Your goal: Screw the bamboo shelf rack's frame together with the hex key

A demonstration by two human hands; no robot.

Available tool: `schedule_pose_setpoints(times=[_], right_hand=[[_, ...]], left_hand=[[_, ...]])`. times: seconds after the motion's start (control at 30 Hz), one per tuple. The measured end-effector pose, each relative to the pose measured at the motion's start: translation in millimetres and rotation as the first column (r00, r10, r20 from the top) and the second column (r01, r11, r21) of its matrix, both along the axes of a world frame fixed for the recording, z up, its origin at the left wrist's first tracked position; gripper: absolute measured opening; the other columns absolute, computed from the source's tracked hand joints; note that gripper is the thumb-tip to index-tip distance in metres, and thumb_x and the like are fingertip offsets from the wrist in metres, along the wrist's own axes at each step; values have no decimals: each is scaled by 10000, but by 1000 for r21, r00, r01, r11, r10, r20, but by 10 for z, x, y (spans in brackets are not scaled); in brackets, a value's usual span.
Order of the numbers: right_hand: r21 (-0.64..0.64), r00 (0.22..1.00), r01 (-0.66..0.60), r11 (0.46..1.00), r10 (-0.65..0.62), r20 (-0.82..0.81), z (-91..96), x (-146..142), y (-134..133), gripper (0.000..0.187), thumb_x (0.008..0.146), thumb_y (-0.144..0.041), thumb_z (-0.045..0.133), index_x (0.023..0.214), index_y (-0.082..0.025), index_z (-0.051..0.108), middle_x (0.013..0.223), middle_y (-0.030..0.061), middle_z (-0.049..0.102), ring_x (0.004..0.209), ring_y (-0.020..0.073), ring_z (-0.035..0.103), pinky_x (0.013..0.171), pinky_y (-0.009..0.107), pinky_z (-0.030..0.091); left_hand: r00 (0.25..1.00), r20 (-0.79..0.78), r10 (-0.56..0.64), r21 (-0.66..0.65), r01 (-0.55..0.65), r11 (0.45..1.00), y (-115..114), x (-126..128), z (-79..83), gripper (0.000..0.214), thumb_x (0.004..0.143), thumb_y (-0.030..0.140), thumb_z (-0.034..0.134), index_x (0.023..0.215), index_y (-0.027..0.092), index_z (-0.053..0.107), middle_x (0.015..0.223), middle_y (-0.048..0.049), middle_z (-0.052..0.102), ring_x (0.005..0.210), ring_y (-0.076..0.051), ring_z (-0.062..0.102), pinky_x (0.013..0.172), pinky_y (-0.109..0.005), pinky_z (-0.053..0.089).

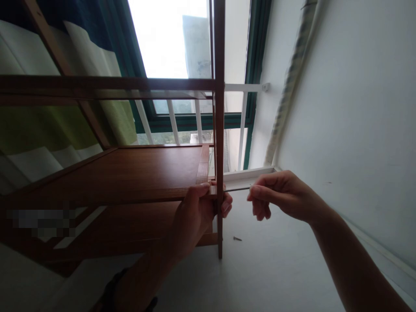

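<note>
A reddish-brown wooden shelf unit (156, 167) stands at left and centre, with an upright post (220, 143) at its right end. My left hand (198, 212) wraps round the joint where the middle shelf's front rail meets this post, thumb on top and fingertips showing past the post. On the post's right side, my right hand (276, 195) pinches the outer end of a thin dark hex key (238, 189). The key runs level to the post at the joint's height; its tip is too small to make out. A loose screw (237, 238) lies on the floor below.
Behind the unit are a green-framed window (256, 56) with white bars (172, 116) and curtains (94, 56) at left. A white wall (354, 95) with a wrapped pipe (286, 95) rises at right. A lower shelf (136, 221) sits under the middle one.
</note>
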State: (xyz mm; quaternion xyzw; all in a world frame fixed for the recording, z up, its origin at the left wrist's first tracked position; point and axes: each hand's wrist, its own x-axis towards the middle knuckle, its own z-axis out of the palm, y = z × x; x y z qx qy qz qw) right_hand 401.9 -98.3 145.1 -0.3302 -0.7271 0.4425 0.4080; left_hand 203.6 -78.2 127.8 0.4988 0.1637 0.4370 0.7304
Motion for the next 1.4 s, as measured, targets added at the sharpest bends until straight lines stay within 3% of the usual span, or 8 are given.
schedule_pose_setpoints(times=[0.17,0.23,0.43,0.63,0.87,1.1,1.3,1.4], right_hand=[[-82,983,-7,997,-9,-186,21,-86,-48,312,808,-270,557,1101,-167,536,587,-22,627,499,86,606,410,158,470],[-132,965,-76,988,40,-259,11,-88,-41,257,825,-261,532,1065,-171,553,586,-27,626,496,80,608,398,144,461],[-147,933,-269,952,220,-284,-41,18,38,248,809,-171,553,1055,-170,582,1000,73,668,939,176,629,585,193,542],[-3,980,-43,999,41,-193,-92,-45,96,209,848,-276,491,935,-134,617,773,59,685,635,123,658,401,148,441],[-120,917,67,990,-109,-384,-160,-222,114,174,802,-322,555,913,-189,536,530,-79,519,403,45,526,335,126,356],[-30,994,-57,998,54,-99,-93,-26,119,242,781,-311,581,933,-127,624,871,88,679,813,176,653,523,219,521],[-145,995,-69,987,79,67,-35,-65,9,465,871,-437,377,700,-97,643,544,45,643,467,86,594,399,170,396],[-155,999,20,988,-14,40,1,-118,-40,356,844,-419,454,808,-113,633,504,-8,592,419,53,531,381,156,359]], left_hand=[[1000,-3,-2,13,2,1000,5,5,-1,265,805,300,289,703,160,490,561,-19,469,572,-145,407,594,-293,332],[1000,-4,-1,14,1,1000,4,7,2,263,802,303,289,702,162,487,558,-17,468,571,-144,402,593,-293,330],[1000,-18,8,3,-8,1000,2,12,9,268,804,297,273,693,163,477,558,-17,469,570,-141,395,606,-296,329],[1000,-17,-7,19,8,1000,6,17,6,271,802,303,275,709,161,486,559,-20,464,571,-145,394,599,-300,321],[1000,4,5,14,-5,1000,0,24,9,245,785,307,295,687,167,470,536,-15,451,556,-146,387,577,-293,314],[1000,-9,-9,22,9,1000,15,11,1,286,798,312,284,684,158,497,553,-22,468,566,-143,394,590,-292,323],[1000,-2,0,16,0,1000,19,3,-2,273,798,305,282,710,163,498,543,-17,466,562,-147,407,588,-294,327],[1000,4,-6,22,6,1000,21,8,-7,279,805,301,277,708,160,497,555,-20,467,572,-145,405,591,-295,328]])
